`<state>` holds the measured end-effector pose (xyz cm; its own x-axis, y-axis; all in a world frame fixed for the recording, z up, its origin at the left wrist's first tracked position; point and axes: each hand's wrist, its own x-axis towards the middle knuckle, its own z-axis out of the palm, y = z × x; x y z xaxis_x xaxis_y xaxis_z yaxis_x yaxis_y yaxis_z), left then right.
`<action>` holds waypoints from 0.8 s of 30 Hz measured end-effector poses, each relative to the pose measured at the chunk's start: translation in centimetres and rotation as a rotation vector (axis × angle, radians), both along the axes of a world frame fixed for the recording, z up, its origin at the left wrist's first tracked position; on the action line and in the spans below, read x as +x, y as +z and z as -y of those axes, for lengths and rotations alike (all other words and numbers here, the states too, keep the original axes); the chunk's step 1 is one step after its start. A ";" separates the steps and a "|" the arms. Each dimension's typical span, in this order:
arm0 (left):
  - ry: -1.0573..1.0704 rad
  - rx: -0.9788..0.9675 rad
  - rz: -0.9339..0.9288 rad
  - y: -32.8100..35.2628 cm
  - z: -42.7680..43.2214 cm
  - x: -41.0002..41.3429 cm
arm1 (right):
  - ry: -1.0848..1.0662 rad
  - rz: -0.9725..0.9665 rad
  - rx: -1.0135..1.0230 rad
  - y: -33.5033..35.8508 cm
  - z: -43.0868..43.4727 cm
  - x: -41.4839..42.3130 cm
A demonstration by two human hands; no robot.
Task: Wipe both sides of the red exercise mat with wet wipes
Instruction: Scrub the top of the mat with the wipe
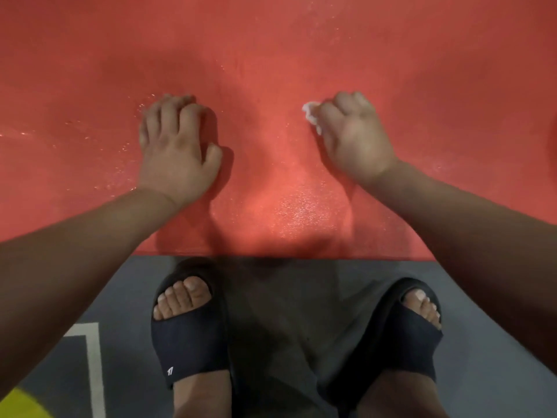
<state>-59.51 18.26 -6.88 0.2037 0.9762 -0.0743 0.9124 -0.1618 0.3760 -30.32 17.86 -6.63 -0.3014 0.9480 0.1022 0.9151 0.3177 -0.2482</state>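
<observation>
Two hands on red exercise mat (pixel 271 55) — wet wipe (pixel 310 112) pinched under right hand (pixel 352 137); left hand (pixel 174 143) curled

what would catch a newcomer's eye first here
The red mat fills the upper frame, glistening wet near its front edge. The right hand grips a white wipe on it; the left hand rests alongside, fingers curled. Black slides stand on the grey floor below.

Grey floor (pixel 286 312) fills 6 o'clock, and the red mat (pixel 271 40) lies flat on it from centre to 12. Black slides (pixel 190 336) stand at 6 — white line (pixel 95 366) and yellow patch (pixel 21 402) at 7.
</observation>
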 end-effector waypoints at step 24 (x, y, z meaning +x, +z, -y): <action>0.128 0.090 0.022 0.2 -4.2 -0.3 | 0.156 -0.098 -0.067 0.4 -1.0 -7.1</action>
